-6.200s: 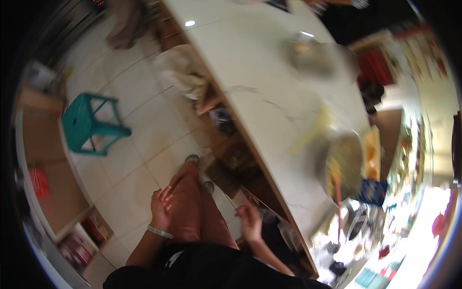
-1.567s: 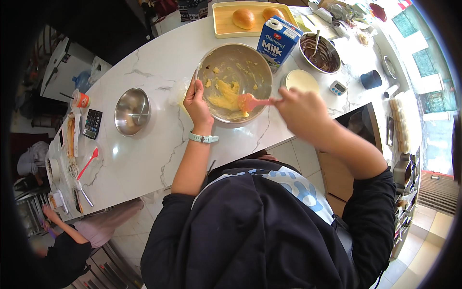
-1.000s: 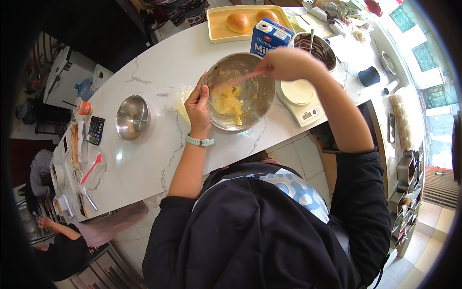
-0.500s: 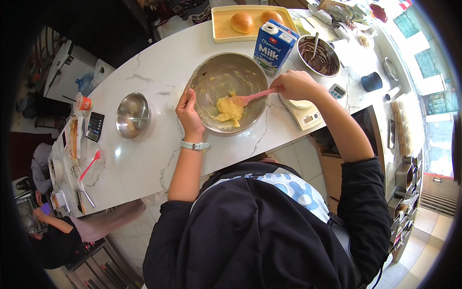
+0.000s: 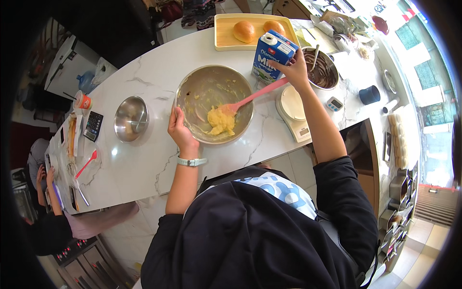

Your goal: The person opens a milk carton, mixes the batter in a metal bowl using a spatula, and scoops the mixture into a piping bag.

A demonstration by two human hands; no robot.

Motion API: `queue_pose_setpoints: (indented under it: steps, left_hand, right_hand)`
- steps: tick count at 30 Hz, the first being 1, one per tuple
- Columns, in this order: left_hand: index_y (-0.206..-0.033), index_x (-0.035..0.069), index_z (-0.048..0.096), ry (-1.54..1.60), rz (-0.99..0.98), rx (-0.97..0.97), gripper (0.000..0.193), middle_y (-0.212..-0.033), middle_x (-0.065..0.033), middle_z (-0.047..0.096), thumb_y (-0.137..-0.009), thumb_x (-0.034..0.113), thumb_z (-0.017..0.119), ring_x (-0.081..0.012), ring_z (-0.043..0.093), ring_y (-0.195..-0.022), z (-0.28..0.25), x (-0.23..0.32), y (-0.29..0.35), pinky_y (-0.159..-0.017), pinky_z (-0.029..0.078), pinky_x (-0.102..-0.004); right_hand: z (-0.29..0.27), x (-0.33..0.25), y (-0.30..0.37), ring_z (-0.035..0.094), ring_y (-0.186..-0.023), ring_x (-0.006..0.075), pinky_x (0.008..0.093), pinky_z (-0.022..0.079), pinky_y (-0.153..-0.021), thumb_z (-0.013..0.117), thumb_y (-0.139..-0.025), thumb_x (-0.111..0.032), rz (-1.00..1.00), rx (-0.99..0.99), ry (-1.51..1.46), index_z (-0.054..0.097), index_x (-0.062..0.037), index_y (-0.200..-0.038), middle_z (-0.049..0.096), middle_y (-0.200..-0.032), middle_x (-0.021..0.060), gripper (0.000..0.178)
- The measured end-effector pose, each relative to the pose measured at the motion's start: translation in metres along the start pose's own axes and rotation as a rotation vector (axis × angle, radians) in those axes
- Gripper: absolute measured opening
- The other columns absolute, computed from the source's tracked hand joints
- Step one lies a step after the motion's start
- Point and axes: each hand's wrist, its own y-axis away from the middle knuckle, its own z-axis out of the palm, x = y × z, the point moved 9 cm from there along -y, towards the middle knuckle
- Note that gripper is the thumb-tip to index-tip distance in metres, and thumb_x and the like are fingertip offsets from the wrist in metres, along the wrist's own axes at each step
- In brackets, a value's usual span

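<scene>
My left hand (image 5: pixel 181 131) grips the near left rim of a large metal mixing bowl (image 5: pixel 195 98). A lump of yellow dough or batter (image 5: pixel 220 121) lies in the bowl's lower part, with thin smears up the walls. A pink spatula (image 5: pixel 260 93) rests with its blade in the lump, its handle leaning over the right rim and pointing toward my right wrist. My right hand (image 5: pixel 297 70) is closed around the right side of a blue milk carton (image 5: pixel 263 57), which stands upright or slightly tilted behind the bowl.
Beside the bowl sit a kitchen scale (image 5: pixel 290 110) and a timer (image 5: pixel 334 103). A chocolate-smeared bowl (image 5: pixel 328 77) is behind my right hand. Bread buns (image 5: pixel 244 31) lie on a tray (image 5: pixel 224 42). Leftward are a smaller metal bowl (image 5: pixel 131 118), calculator (image 5: pixel 93 126) and whisk (image 5: pixel 72 169). Another person works far left.
My right hand has let go of the spatula and taken hold of the milk carton. The bowl, with my left hand on it, has shifted a little left and nearer.
</scene>
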Motion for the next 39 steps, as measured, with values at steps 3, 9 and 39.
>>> queue_pose_setpoints:
  steps: [3, 9, 39]
  left_hand:
    - [-0.116, -0.005, 0.060, -0.011, 0.011, 0.015, 0.029, -0.109, -0.0072, 0.063, -0.094, 0.012, 0.055, -0.0130, 0.058, -0.097, -0.005, 0.002, 0.004, -0.085, 0.047, -0.0268]
    - [-0.117, -0.004, 0.059, -0.005, 0.058, 0.005, 0.029, -0.109, -0.0069, 0.063, -0.094, 0.013, 0.054, -0.0122, 0.058, -0.097, -0.008, 0.004, 0.008, -0.086, 0.046, -0.0264]
    - [-0.126, -0.002, 0.055, 0.028, 0.068, -0.038, 0.037, -0.116, -0.0066, 0.062, -0.095, 0.018, 0.056, -0.0084, 0.054, -0.102, -0.007, -0.010, 0.012, -0.090, 0.042, -0.0225]
  right_hand:
    - [-0.001, -0.001, -0.009, 0.064, -0.093, 0.0179, 0.0310, 0.052, -0.085, 0.088, -0.059, -0.024, -0.010, 0.044, -0.013, 0.046, 0.0012, -0.120, 0.064, -0.103, 0.0125, 0.078]
    - [-0.023, -0.047, -0.016, 0.064, -0.092, 0.0169, 0.0283, 0.052, -0.082, 0.088, -0.061, -0.021, -0.077, 0.118, -0.029, 0.049, 0.0027, -0.116, 0.064, -0.104, 0.0124, 0.070]
    - [0.039, -0.116, 0.157, 0.066, -0.086, 0.0181, 0.0307, 0.052, -0.079, 0.086, -0.060, -0.024, 0.144, -0.555, 0.470, 0.052, 0.0006, -0.102, 0.067, -0.093, 0.0125, 0.060]
